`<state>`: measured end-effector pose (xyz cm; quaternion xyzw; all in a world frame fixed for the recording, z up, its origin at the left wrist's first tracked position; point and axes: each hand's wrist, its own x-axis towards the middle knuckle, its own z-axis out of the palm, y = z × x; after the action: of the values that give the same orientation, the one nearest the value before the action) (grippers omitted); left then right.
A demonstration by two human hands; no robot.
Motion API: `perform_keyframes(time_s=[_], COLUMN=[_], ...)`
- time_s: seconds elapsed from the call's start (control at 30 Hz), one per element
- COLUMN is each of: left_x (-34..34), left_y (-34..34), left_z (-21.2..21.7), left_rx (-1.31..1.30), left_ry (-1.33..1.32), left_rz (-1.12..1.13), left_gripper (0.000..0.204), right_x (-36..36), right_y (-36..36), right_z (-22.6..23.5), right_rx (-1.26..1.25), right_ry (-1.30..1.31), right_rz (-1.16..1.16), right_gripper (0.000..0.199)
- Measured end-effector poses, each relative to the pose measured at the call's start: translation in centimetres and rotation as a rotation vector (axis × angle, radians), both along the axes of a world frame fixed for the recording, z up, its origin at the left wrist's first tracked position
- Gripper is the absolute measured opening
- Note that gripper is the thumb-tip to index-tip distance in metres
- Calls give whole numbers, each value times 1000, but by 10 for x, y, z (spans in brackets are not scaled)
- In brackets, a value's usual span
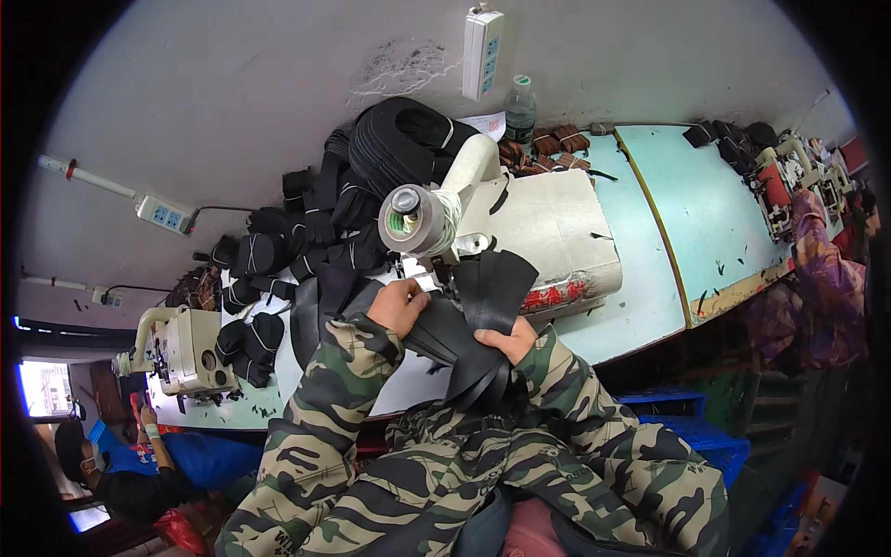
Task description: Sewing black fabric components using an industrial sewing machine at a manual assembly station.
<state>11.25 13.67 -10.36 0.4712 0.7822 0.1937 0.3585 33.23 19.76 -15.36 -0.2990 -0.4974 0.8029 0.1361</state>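
While both hands grip black fabric pieces [469,320], pale worktable [640,306] under grey wall [260,84], sewing machine [483,223] ahead

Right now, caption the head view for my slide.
Both hands, left hand and right hand, hold black fabric pieces at a sewing machine.

Both hands, left hand [401,304] and right hand [509,342], hold black fabric pieces [473,316] at the sewing machine [520,223], seemingly near its needle.
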Motion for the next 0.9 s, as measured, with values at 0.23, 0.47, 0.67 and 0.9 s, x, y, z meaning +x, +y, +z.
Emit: perform_keyframes(time_s=[0.23, 0.47, 0.67, 0.9], left_x=[1, -19, 5, 7], left_y=[2, -23, -14, 2], left_z=[-4, -45, 3, 6], left_rx=[80, 209, -86, -57], left_ry=[-306, 40, -215, -208], left_rz=[-103, -229, 104, -27], left_gripper=[22, 20, 24, 26], right_x=[7, -2, -3, 3], right_y=[-5, -8, -2, -1], right_z=[1, -2, -17, -2], right_rx=[-15, 126, -12, 84], right_ry=[116, 58, 49, 88], right_rz=[42, 58, -44, 47], right_gripper=[34, 32, 32, 39])
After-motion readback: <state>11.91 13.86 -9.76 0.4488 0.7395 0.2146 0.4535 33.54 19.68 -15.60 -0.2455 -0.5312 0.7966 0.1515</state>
